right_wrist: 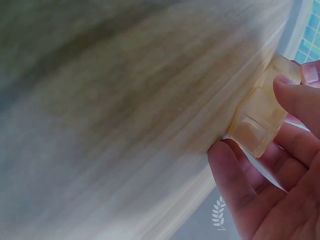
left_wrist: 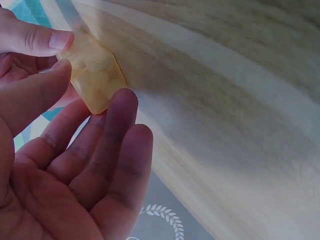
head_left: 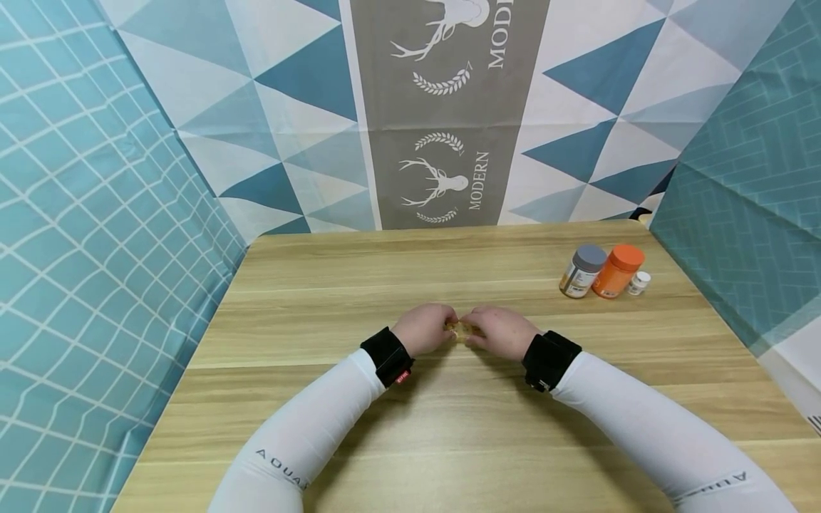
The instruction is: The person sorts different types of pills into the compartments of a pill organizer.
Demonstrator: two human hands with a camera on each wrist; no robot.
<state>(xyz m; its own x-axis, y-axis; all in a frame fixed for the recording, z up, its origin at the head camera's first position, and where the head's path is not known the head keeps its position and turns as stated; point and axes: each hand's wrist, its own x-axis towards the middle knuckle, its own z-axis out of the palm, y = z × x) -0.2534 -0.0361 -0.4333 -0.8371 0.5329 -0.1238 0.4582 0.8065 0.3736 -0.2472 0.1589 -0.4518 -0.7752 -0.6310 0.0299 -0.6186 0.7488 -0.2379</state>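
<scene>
A small translucent yellow pill box [head_left: 460,330] is held between both hands, low over the middle of the table. My left hand [head_left: 423,329] grips one end with thumb and fingers. The right hand [head_left: 504,333] pinches the other end, and the fingertips of the two hands are close together. In the left wrist view the yellow pill box [left_wrist: 97,75] shows pale, rounded shapes through its wall. From the right wrist the pill box [right_wrist: 257,117] appears divided into sections, with the right thumb on its upper face. Whether its lids are raised cannot be told.
A grey-lidded bottle [head_left: 582,271], an orange bottle [head_left: 618,271] and a little white bottle [head_left: 638,283] stand together at the table's back right. Patterned cloth [head_left: 442,107] hangs behind the wooden table [head_left: 321,285], with blue-green cloths at both sides.
</scene>
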